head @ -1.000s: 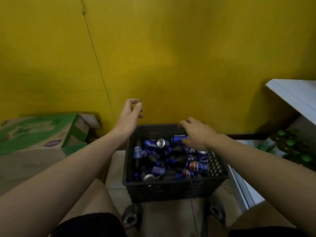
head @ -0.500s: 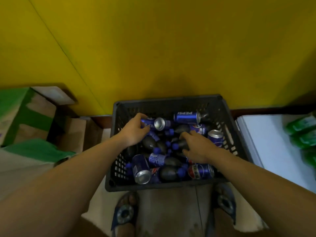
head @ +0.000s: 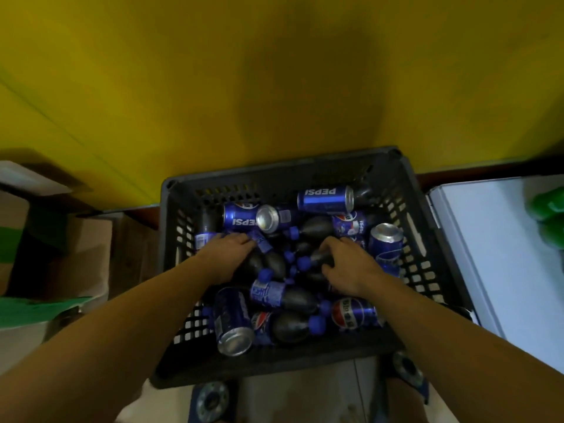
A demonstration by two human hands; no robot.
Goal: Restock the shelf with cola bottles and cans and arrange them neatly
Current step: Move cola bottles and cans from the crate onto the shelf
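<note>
The left hand [head: 227,257] lies palm down in the left-centre of the black crate [head: 274,361], fingers curled over dark bottles. Whether it grips one, I cannot tell. The right hand [head: 351,267], right of centre, has thumb and fingers curled round the shoulder of a cola bottle [head: 319,257] with a blue cap.

Around both hands the crate is heaped with loose bottles [head: 287,297] and blue cans [head: 233,325] lying crosswise. A PEPSI can [head: 325,198] rests near the crate's far wall, and a second can [head: 386,242] leans by its right wall.

The crate's far rim sits just beside the yellow wall [head: 274,71]. At the right of the frame a white shelf [head: 488,270] carrying green bottles [head: 546,215] lies close to the crate, with only a narrow gap between them. At the left, cardboard boxes [head: 88,254] stand apart from the crate's left wall. The crate is open above the heap.
</note>
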